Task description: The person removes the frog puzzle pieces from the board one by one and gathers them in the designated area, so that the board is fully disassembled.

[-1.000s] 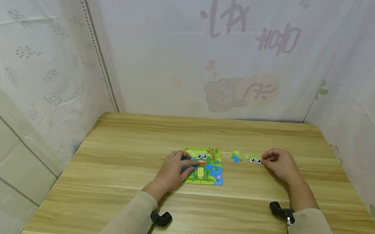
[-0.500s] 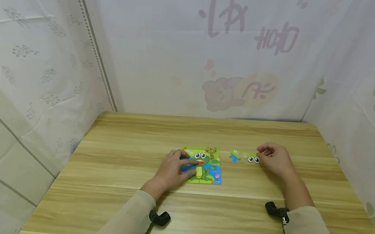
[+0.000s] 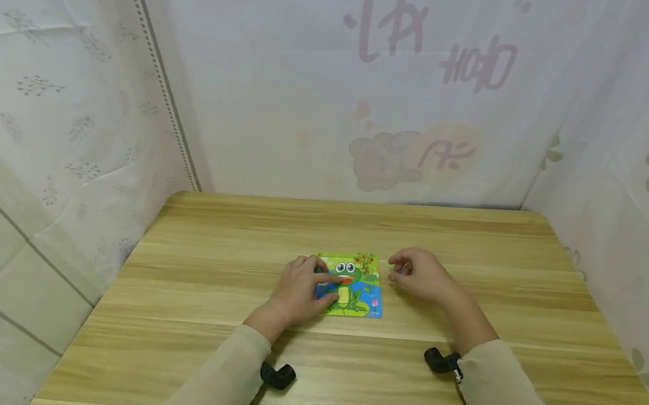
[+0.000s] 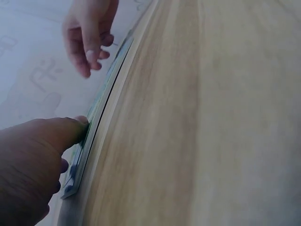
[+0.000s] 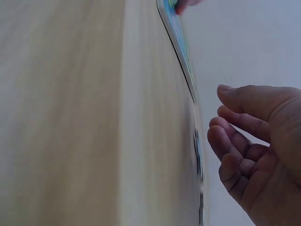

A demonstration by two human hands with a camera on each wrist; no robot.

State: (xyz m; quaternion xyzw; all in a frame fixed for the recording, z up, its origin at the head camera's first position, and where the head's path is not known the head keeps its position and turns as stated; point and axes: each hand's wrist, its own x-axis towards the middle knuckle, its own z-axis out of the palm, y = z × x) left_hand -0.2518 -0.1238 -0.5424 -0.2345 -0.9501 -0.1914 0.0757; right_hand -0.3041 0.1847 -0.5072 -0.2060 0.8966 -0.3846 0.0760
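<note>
A square frog jigsaw puzzle (image 3: 362, 294) lies flat on the wooden table. My left hand (image 3: 294, 290) rests on its left side, index finger and thumb extended over the picture; the left wrist view shows the thumb (image 4: 70, 129) touching the board's edge. Just right of the puzzle hovers my right hand (image 3: 425, 276), fingers loosely bent. In the right wrist view nothing sits between its thumb (image 5: 244, 100) and fingers. Beside that hand, thin puzzle pieces (image 5: 197, 153) lie on the table, seen edge-on. From the head view the hand mostly covers them.
The wooden table (image 3: 355, 396) extends around the puzzle on all sides. Behind it hangs a pale printed curtain (image 3: 294, 81), with further curtains at left and right. Each sleeve carries a black wrist camera (image 3: 277, 375).
My right hand has moved left from beside the loose piece with eyes to near the frog puzzle, covering the loose pieces in the head view. The left hand stays on the puzzle.
</note>
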